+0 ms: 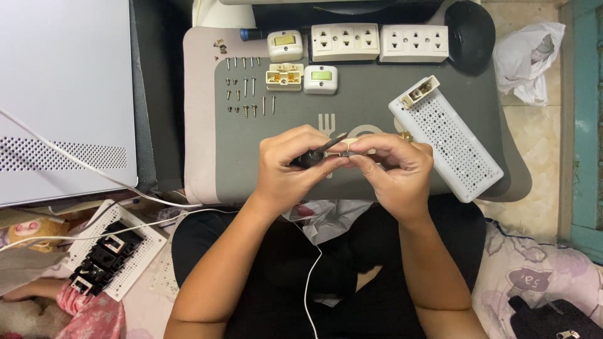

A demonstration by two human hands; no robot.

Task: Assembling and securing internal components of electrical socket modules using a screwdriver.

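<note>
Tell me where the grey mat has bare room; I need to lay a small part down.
The grey mat is bare in the middle, between the green switch, the perforated white cover and the hands below. The left edge beside the screws is also free. The top edge is crowded with sockets.

**A cramped floor-level work corner seen from above**

A grey padded lap desk with a paler beige border (201,125) fills the middle of the frame. To the upper left stands a large, flat, silver-grey panel with a strip of small perforations (63,94), and a thin white cable (94,176) crosses it diagonally. Along the right side, beige floor tiles with faint mottling (540,132) show, edged by a teal painted wooden frame (587,113) at the far right. A crumpled white plastic bag (527,56) lies on the tiles at upper right. Pale lilac patterned bedding (534,276) covers the lower right corner. Light is even and soft.
</note>
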